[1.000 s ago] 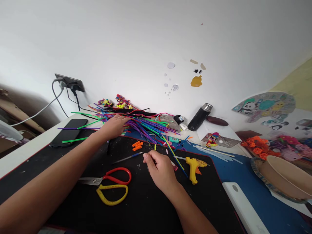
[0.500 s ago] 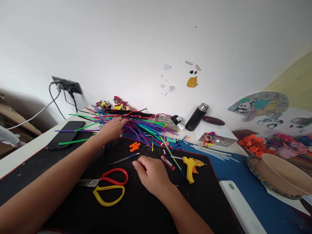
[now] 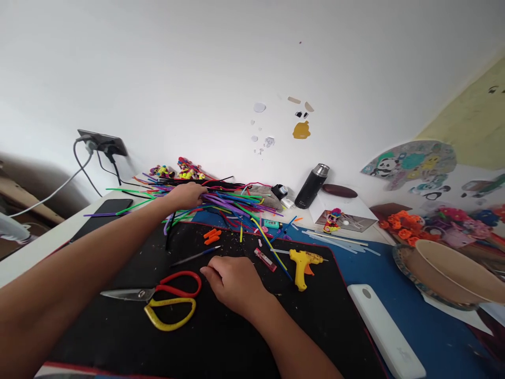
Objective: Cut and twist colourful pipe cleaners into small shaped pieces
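Observation:
My left hand (image 3: 187, 196) reaches into a spread pile of colourful pipe cleaners (image 3: 232, 202) by the wall, its fingers closed around some of them. Purple strands run out to the right from under the fingertips. My right hand (image 3: 236, 284) rests on the black mat (image 3: 221, 342), fingers curled in and thumb against them, with nothing seen sticking out; the palm is hidden. Just left of it lie scissors (image 3: 169, 288) with one red and one yellow handle. A pen (image 3: 195, 256) and several short orange pieces (image 3: 212, 236) lie beyond the right hand.
On the mat's right side are a yellow glue gun (image 3: 303, 266) and a small red packet (image 3: 265, 259). A black flask (image 3: 312, 187) stands near the wall, close to a white box. Farther right are a white oblong device (image 3: 389, 331) and a bowl (image 3: 461, 273). A phone (image 3: 116, 207) lies left.
The view has shifted slightly, showing more of the scissors' blades. My left hand has moved a little within the pile, and some strands around it have shifted. My right hand stays on the mat.

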The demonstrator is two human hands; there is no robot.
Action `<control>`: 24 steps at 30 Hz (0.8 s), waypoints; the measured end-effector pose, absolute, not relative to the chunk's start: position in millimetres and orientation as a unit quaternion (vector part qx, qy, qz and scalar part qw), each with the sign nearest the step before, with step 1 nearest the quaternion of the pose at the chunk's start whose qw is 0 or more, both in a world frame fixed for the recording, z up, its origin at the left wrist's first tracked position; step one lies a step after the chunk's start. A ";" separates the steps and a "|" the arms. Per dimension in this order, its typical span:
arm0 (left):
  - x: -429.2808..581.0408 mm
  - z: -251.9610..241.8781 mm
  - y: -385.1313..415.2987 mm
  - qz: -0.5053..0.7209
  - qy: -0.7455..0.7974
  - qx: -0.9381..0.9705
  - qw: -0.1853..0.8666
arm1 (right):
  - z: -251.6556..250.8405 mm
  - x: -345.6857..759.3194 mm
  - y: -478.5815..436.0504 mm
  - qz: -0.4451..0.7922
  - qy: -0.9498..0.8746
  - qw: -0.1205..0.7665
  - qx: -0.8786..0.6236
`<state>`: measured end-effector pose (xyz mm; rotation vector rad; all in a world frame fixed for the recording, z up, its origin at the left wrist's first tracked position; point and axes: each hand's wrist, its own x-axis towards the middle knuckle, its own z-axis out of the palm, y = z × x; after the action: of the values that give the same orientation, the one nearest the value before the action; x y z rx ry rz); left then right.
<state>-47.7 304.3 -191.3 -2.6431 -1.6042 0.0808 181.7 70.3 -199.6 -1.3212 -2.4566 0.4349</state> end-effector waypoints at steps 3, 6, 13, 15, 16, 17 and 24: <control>-51.4 -179.6 322.6 0.030 -0.522 -0.852 -0.014 | -196.8 181.3 69.6 0.149 -0.868 0.131 -0.456; -53.1 -167.9 335.5 0.027 -0.512 -0.857 -0.044 | -194.1 180.6 68.9 0.146 -0.876 0.106 -0.447; -56.9 -154.8 351.7 0.013 -0.490 -0.866 -0.101 | -199.1 178.3 69.3 0.144 -0.880 0.086 -0.444; -59.1 -156.7 356.9 0.003 -0.499 -0.861 -0.099 | -200.7 178.1 69.4 0.143 -0.882 0.082 -0.442; -59.9 -158.9 359.2 0.000 -0.506 -0.858 -0.090 | -201.0 178.1 69.5 0.142 -0.883 0.081 -0.440; -60.6 -162.0 361.0 -0.001 -0.515 -0.854 -0.076 | -200.8 178.1 69.6 0.142 -0.884 0.081 -0.439; -56.7 -188.2 359.0 -0.004 -0.528 -0.849 -0.020 | -198.5 177.8 70.3 0.143 -0.886 0.081 -0.433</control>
<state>-56.7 359.0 -188.2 -2.7022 -1.6790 -0.0134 177.8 70.3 -198.5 -1.2930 -2.6495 0.4281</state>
